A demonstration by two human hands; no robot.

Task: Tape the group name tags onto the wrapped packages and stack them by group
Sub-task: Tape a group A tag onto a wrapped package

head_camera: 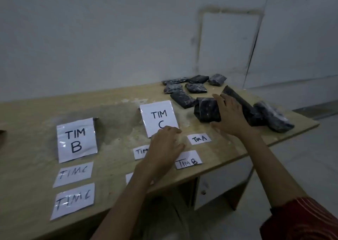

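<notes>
Head view: right hand (230, 117) grips a dark wrapped package (206, 111) near the far right corner of the tabletop (113, 111); left hand (164, 144) sits over the name tags (188, 160) by the front edge, grip unclear.

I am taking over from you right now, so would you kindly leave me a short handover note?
Left hand rests on the table among the small tags; whether it pinches one is hidden.
Right hand grips a wrapped package; other packages lie loose behind.
TIM B sheet and TIM C sheet lie on the table.
Done: no package shows a tag, none stacked.
Left: tape tags, stack by group.
</notes>
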